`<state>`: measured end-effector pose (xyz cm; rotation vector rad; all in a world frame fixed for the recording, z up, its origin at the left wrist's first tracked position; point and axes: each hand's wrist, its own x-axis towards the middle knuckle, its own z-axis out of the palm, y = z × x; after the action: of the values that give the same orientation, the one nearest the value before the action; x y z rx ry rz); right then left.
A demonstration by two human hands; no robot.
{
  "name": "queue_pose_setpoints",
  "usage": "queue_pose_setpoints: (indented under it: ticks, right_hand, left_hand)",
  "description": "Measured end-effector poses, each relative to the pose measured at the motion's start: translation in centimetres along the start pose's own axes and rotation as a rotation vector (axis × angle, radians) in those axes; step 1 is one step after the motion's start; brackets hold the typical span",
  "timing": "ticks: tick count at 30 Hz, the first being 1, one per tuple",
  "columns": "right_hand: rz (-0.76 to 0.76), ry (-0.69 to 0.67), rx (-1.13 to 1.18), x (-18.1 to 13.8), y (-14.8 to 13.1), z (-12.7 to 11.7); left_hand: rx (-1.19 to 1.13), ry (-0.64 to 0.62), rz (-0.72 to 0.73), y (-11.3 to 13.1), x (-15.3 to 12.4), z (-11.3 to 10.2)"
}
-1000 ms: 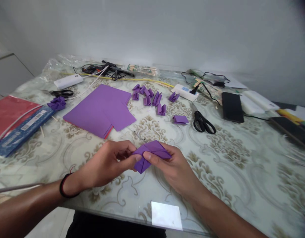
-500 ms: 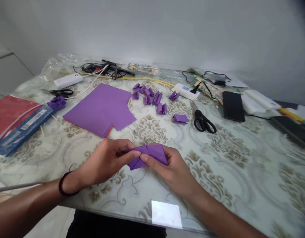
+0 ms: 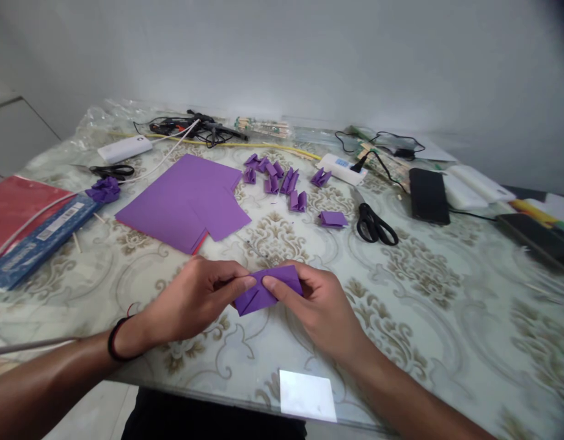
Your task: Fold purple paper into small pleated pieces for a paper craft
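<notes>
A folded piece of purple paper [image 3: 260, 298] is held above the near part of the table, between both hands. My left hand [image 3: 208, 296] pinches its left end, thumb on top. From the right, my right hand [image 3: 316, 299] grips the other side, its thumb pressed flat on the upper face and its fingers behind. Creases run across the paper's face. Beyond the hands lie several small folded purple paper pieces [image 3: 289, 181], one flatter folded piece [image 3: 333, 219] apart from them, and a stack of purple sheets [image 3: 172, 195].
Black-handled scissors [image 3: 376, 226] lie to the right, near a black phone [image 3: 429, 195] and a white power strip [image 3: 341, 169]. At left are a second pair of scissors [image 3: 112, 172], crumpled purple paper [image 3: 104, 190] and a blue-and-red packet [image 3: 41, 235]. Cables cross the back.
My right thumb has slid slightly up along the paper, away from the left thumb, and the thumbs are now a little farther apart. The paper stays between both hands.
</notes>
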<state>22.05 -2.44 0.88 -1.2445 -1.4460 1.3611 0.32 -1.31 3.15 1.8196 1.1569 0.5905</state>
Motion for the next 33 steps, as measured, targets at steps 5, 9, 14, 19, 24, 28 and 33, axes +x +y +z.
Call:
queue_pose_setpoints:
  ticks: [5, 9, 14, 19, 24, 28, 33]
  right_hand:
    - [-0.004, 0.018, -0.034, 0.0, 0.0, 0.0]
    - [0.0, 0.004, -0.066, 0.0, -0.1, 0.0]
    - [-0.095, 0.117, 0.065, 0.4, 0.5, 0.0]
    - [-0.242, 0.226, 0.203, 0.7, 1.1, -0.1]
    - [-0.22, 0.137, 0.017, 0.4, 0.8, 0.1]
    - [-0.169, 0.128, 0.062, 0.4, 0.8, 0.2]
    - [-0.157, 0.093, 0.097, 0.1, 0.9, 0.3]
  left_hand:
    - [-0.031, -0.018, -0.023, 0.0, 0.1, -0.1]
    - [-0.064, -0.104, -0.082, -0.4, 0.2, -0.3]
    - [-0.303, -0.087, -0.103, -1.0, 0.2, 0.3]
    - [-0.573, 0.127, -0.013, -1.1, 0.5, 0.9]
    - [-0.705, 0.154, 0.106, -1.0, 0.7, 1.3]
    - [-0.71, 0.157, 0.147, -1.2, 0.5, 1.5]
    - [-0.681, 0.06, 0.138, -1.3, 0.3, 1.4]
